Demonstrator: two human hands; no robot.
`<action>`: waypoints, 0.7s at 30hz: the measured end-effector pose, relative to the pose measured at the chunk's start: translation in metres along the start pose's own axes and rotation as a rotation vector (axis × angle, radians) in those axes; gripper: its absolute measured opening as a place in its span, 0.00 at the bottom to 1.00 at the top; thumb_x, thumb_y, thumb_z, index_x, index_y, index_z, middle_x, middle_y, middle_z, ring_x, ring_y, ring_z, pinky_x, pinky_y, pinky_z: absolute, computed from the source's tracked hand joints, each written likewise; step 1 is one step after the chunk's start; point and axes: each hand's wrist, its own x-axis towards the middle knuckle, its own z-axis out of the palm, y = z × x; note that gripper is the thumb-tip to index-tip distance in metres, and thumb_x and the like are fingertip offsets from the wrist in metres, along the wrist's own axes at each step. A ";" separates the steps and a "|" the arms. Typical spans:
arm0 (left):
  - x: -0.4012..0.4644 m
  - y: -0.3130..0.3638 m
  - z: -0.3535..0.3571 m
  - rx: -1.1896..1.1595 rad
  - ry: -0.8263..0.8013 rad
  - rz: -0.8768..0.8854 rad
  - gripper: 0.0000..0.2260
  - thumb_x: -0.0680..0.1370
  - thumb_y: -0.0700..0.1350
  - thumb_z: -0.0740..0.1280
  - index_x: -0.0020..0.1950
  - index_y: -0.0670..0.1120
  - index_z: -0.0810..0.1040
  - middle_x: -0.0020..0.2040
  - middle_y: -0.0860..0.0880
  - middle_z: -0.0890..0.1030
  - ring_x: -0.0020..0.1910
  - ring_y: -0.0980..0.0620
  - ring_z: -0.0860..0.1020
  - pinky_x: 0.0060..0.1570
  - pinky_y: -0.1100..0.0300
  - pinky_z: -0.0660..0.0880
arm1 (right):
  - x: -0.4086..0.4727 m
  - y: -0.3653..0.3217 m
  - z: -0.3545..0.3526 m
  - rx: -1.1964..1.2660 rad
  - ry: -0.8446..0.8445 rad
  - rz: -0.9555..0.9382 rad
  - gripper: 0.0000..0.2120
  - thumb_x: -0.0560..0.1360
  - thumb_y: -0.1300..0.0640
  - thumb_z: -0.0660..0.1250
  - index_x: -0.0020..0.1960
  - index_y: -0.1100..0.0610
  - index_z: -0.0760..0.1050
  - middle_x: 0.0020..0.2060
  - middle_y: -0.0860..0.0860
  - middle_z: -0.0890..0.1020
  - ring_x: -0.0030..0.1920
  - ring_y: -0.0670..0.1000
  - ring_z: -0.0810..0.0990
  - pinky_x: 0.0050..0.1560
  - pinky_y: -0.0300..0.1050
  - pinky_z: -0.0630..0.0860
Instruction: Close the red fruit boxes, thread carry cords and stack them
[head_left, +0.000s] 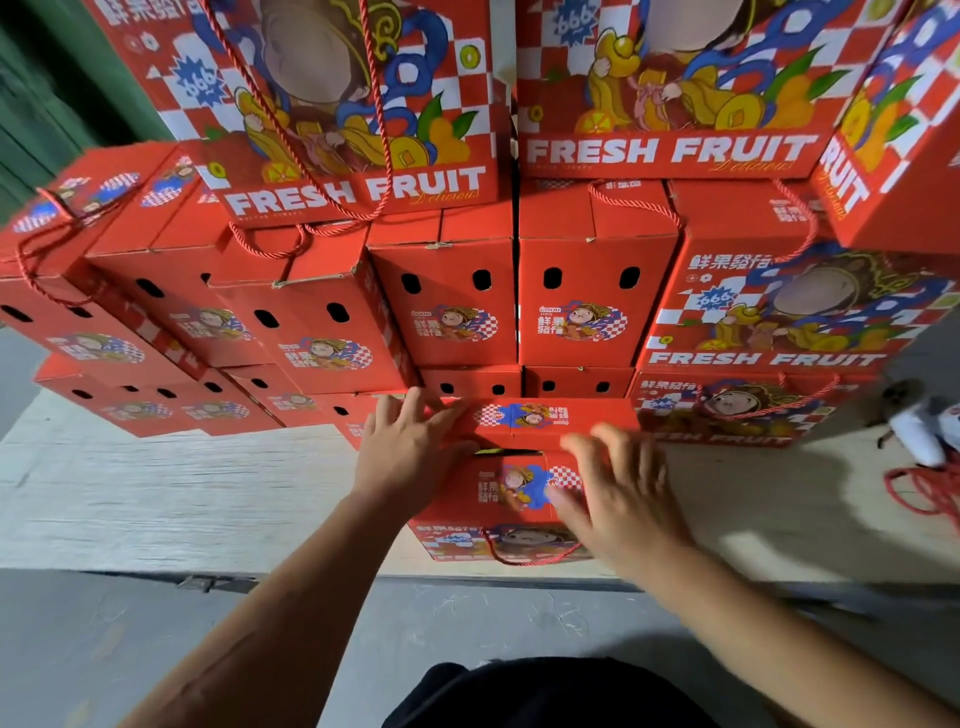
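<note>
A red fruit box (511, 486) stands on the pale wooden board just in front of me, its top flaps nearly closed with a dark gap between them. A red carry cord (524, 558) loops across its near face. My left hand (415, 447) lies with spread fingers on the left side of the box top. My right hand (618, 493), blurred, rests with straight fingers on the right side of the top. Behind the box rises a stack of closed red boxes (447, 306) with cords.
The stacked boxes fill the whole back, several layers high, marked FRESH FRUIT. The pale wooden board (182, 499) extends left of the box. Loose red cords (922, 488) and a white bundle (924, 431) lie at the right. Grey floor (104, 634) lies below the board's edge.
</note>
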 end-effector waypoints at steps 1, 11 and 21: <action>-0.001 0.000 0.000 0.020 -0.006 -0.005 0.26 0.78 0.68 0.64 0.76 0.64 0.72 0.64 0.51 0.75 0.58 0.40 0.72 0.57 0.46 0.73 | -0.009 -0.002 0.002 -0.008 0.024 -0.041 0.28 0.77 0.35 0.60 0.68 0.52 0.74 0.64 0.54 0.74 0.65 0.65 0.73 0.61 0.59 0.73; 0.024 -0.001 -0.024 -0.095 0.011 -0.044 0.19 0.79 0.66 0.67 0.63 0.58 0.85 0.55 0.49 0.79 0.53 0.38 0.74 0.53 0.48 0.71 | 0.005 -0.003 -0.007 -0.077 -0.262 0.056 0.47 0.62 0.18 0.63 0.70 0.48 0.66 0.66 0.48 0.70 0.67 0.54 0.67 0.68 0.53 0.62; 0.014 -0.010 0.009 -0.113 -0.239 -0.010 0.38 0.76 0.76 0.49 0.83 0.64 0.57 0.76 0.48 0.66 0.71 0.40 0.65 0.72 0.41 0.66 | -0.010 0.006 0.015 -0.076 0.140 -0.103 0.42 0.64 0.24 0.70 0.65 0.54 0.72 0.53 0.53 0.75 0.51 0.59 0.74 0.55 0.55 0.69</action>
